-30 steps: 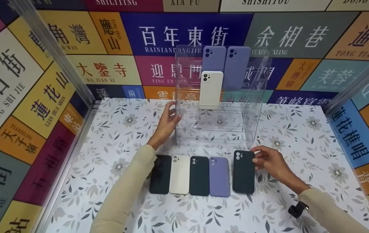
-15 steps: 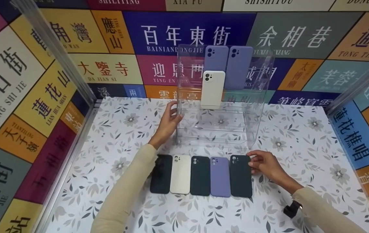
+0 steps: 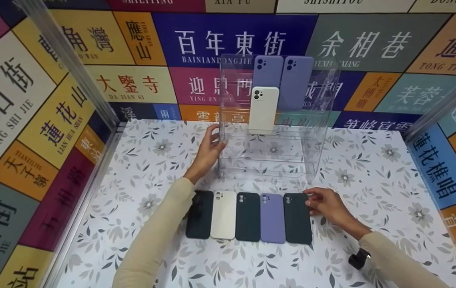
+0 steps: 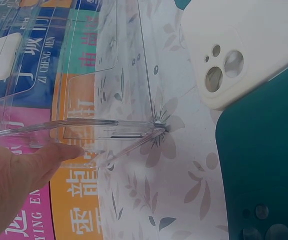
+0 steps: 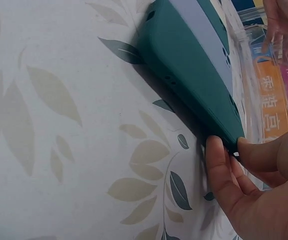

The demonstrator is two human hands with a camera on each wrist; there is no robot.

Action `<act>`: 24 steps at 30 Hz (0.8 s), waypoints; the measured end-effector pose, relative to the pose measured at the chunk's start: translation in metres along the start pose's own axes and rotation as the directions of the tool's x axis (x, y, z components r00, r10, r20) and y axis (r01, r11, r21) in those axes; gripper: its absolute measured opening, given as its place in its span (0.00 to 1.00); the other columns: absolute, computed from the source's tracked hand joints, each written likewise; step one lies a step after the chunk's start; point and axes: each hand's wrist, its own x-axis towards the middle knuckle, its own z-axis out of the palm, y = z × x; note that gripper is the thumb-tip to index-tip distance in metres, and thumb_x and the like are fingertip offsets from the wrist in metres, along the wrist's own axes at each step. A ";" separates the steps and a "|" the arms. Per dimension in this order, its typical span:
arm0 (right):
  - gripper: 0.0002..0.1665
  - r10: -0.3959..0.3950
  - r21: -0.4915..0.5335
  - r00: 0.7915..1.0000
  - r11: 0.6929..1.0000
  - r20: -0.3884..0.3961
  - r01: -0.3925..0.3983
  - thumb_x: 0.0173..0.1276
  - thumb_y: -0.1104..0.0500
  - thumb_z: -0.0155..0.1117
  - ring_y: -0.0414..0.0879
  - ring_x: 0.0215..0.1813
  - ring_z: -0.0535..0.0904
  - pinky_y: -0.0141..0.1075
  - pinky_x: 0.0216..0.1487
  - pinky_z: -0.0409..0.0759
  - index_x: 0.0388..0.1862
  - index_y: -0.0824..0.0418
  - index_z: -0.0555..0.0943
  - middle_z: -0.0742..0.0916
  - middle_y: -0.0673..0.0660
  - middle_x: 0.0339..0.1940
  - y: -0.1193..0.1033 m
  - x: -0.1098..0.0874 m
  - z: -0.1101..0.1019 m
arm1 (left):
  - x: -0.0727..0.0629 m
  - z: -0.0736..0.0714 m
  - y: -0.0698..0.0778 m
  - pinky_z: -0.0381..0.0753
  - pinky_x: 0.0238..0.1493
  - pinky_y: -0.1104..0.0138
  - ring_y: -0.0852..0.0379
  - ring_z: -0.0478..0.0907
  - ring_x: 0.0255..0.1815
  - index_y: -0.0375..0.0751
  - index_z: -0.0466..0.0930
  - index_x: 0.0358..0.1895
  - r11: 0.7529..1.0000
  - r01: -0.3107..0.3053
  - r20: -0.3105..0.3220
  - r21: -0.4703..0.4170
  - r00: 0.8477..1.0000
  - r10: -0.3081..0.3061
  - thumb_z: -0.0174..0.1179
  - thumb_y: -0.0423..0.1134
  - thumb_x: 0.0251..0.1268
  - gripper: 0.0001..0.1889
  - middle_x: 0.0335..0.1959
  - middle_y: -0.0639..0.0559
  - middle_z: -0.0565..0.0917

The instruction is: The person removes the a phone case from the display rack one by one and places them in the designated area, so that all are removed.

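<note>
My right hand (image 3: 329,205) pinches the upper right corner of a dark green phone case (image 3: 297,220), the rightmost of a row on the table. In the right wrist view, thumb and fingers meet at the corner of that green case (image 5: 184,75). A purple case (image 3: 272,220), another dark green case (image 3: 248,218), a cream case (image 3: 223,216) and a black case (image 3: 199,216) continue the row leftward. My left hand (image 3: 207,152) grips the left side wall of a clear tiered display stand (image 3: 316,160), thumb inside the view's near face (image 4: 58,150).
Two purple cases (image 3: 298,82) lean on the stand's top tier, and a white case (image 3: 263,110) stands one tier lower. Walls with coloured street-name panels (image 3: 232,40) enclose the flower-patterned table (image 3: 151,240) at the back and sides. A dark wristband (image 3: 359,259) shows at the right sleeve.
My right hand has brought the rightmost dark green case left and slightly down, closing the gap to the purple case. The left hand stays on the stand.
</note>
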 end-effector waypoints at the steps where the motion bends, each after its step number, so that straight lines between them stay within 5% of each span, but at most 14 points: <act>1: 0.22 0.000 0.000 1.000 1.000 0.000 0.000 0.75 0.76 0.68 0.47 0.39 0.90 0.38 0.38 0.92 0.65 0.80 0.81 0.89 0.67 0.43 0.001 0.000 0.000 | 0.000 0.000 0.000 0.76 0.74 0.42 0.34 0.75 0.77 0.43 0.57 0.87 1.000 0.001 0.000 0.001 1.000 -0.001 0.57 0.32 0.86 0.33 0.78 0.33 0.73; 10: 0.20 -0.059 -0.101 0.998 0.993 0.011 0.060 0.77 0.74 0.67 0.52 0.40 0.91 0.36 0.37 0.91 0.65 0.78 0.82 0.90 0.67 0.44 0.003 -0.001 -0.001 | 0.001 0.000 -0.001 0.76 0.76 0.45 0.36 0.76 0.77 0.43 0.57 0.86 1.000 0.000 0.001 -0.006 1.000 0.001 0.58 0.31 0.86 0.33 0.78 0.33 0.73; 17: 0.14 -0.144 -0.193 0.988 0.972 -0.058 0.131 0.75 0.71 0.72 0.48 0.34 0.88 0.31 0.33 0.85 0.57 0.75 0.87 0.91 0.62 0.38 -0.008 0.002 -0.005 | 0.000 0.001 0.000 0.76 0.75 0.43 0.37 0.76 0.77 0.46 0.58 0.86 1.000 0.008 0.000 0.002 1.000 -0.008 0.58 0.32 0.86 0.33 0.78 0.34 0.73; 24: 0.14 -0.199 -0.215 0.974 0.961 -0.108 0.173 0.76 0.71 0.71 0.59 0.37 0.90 0.30 0.34 0.87 0.57 0.75 0.87 0.91 0.63 0.40 -0.022 0.005 -0.015 | 0.000 0.001 0.000 0.77 0.74 0.43 0.36 0.77 0.76 0.48 0.60 0.85 1.000 0.005 -0.006 0.005 1.000 -0.005 0.59 0.32 0.86 0.32 0.77 0.34 0.74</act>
